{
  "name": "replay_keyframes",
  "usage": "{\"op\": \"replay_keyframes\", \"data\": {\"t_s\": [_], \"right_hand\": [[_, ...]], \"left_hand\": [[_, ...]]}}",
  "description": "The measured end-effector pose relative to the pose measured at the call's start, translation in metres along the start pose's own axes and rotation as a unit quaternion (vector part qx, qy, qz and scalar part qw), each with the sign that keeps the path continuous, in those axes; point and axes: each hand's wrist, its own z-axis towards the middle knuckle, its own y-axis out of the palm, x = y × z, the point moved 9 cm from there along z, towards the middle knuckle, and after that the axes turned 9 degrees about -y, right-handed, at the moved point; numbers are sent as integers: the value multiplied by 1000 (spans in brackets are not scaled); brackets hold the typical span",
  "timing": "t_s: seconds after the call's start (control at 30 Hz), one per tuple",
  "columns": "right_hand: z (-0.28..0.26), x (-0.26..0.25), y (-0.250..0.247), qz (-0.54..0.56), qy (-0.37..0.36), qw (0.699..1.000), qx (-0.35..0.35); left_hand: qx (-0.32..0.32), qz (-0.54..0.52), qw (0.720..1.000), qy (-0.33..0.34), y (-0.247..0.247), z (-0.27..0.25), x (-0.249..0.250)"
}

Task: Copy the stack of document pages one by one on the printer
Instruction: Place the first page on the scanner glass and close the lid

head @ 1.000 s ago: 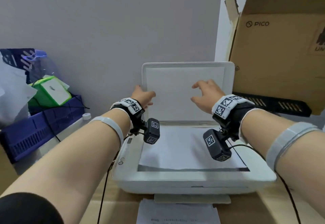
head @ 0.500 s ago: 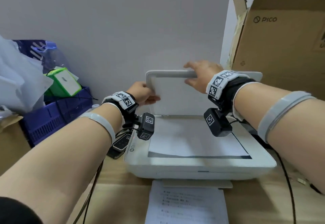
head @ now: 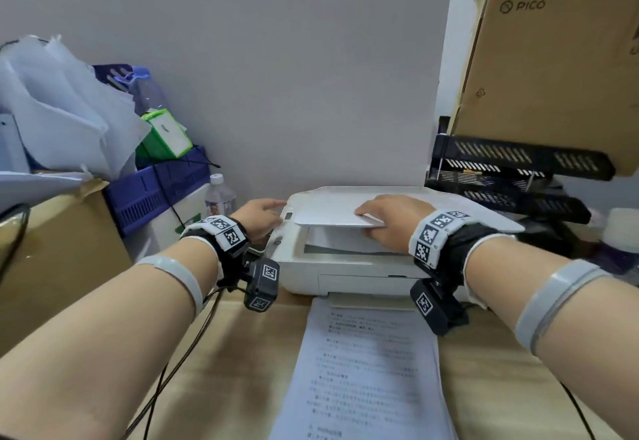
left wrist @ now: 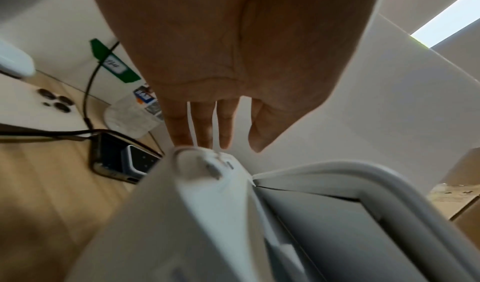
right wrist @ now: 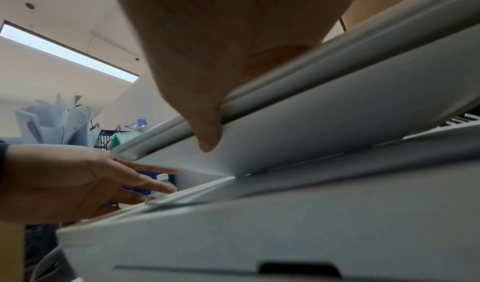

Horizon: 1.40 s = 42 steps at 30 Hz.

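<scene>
The white printer [head: 345, 273] stands at the back of the wooden desk. Its lid [head: 332, 211] hangs half lowered over a blank-looking page [head: 339, 242] on the glass. My right hand [head: 387, 222] holds the lid's front edge; in the right wrist view the thumb [right wrist: 205, 130] hooks under the lid's rim [right wrist: 324, 122] while the other fingers lie hidden on top. My left hand [head: 262, 215] reaches with straight fingers [left wrist: 205, 136] to the printer's left rear corner [left wrist: 197, 163]. A stack of printed pages [head: 366, 370] lies in front of the printer.
A large PICO cardboard box [head: 553, 76] and black paper trays [head: 511, 177] crowd the right. On the left are a blue basket [head: 155, 190], a water bottle [head: 219, 194] and a brown box [head: 58, 249]. A phone [left wrist: 122, 163] and cables [head: 179, 353] lie beside the printer.
The right hand went from the upright lid's face to its top edge and swung it down toward the glass. The left hand slid off the lid's side to the printer's corner.
</scene>
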Motion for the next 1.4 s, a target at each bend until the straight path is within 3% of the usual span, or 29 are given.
{"op": "replay_keyframes", "data": {"t_s": [0.17, 0.33, 0.47, 0.57, 0.67, 0.9, 1.17, 1.4], "right_hand": [[5, -2, 34, 49, -35, 997, -49], [10, 4, 55, 116, 12, 992, -55], [7, 3, 66, 75, 35, 996, -39], [8, 3, 70, 69, 44, 996, -23], [7, 3, 70, 61, 41, 997, -9], [6, 1, 72, 55, 39, 998, 6], [5, 0, 69, 61, 44, 997, -4], [34, 0, 64, 30, 93, 993, -71]], "left_hand": [[-5, -79, 997, -25, 16, -35, -2], [5, -162, 986, -41, 23, -38, -10], [12, -212, 977, -33, 25, -34, -19], [31, -189, 981, -2, 23, -31, -23], [90, -104, 990, 28, 17, -31, -24], [156, -18, 987, 37, 14, -35, -25], [129, -21, 991, 15, 17, -33, -19], [73, -135, 982, -110, 18, -5, -33]]}}
